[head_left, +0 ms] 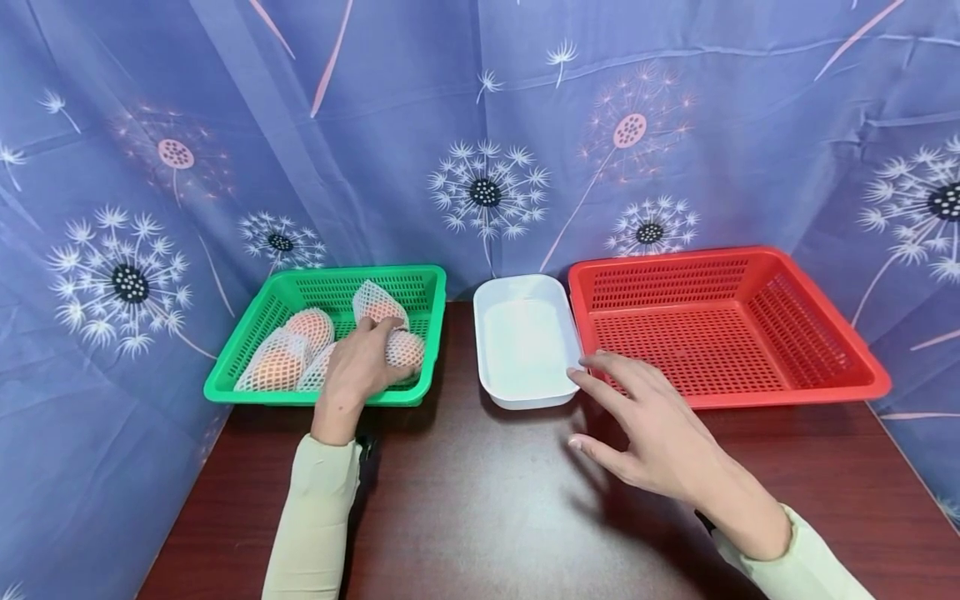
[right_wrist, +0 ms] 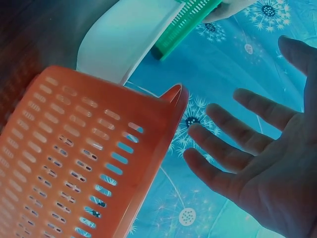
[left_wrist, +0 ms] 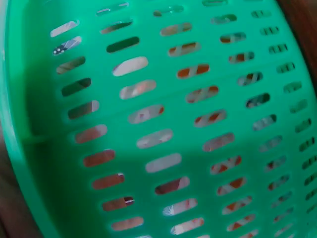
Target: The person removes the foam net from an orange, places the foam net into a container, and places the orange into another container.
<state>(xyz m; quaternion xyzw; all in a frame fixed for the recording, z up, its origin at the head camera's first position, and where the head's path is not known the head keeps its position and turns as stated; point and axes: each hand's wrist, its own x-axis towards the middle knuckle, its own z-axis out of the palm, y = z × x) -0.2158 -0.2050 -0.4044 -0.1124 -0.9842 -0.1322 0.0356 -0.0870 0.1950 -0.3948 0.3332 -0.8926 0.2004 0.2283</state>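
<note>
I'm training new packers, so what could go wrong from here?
First, the left hand has its thumb and fingers around a netted fruit crowded in the green basket; lifting might drag or knock its neighbours. Second, the netting could slide in the grip, and the fruit might drop. Third, the right hand has its fingertips close to the white tray and red basket; a careless move could nudge either.

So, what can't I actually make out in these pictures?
Head view: the left hand covers part of the netted round things, hiding its exact grip.
Left wrist view: the wall of the green basket blocks its contents; only slivers show through the slots.
Right wrist view: the left and bottom edges cut off the red basket.
Head view: the bottom edge cuts off the right sleeve.
</note>
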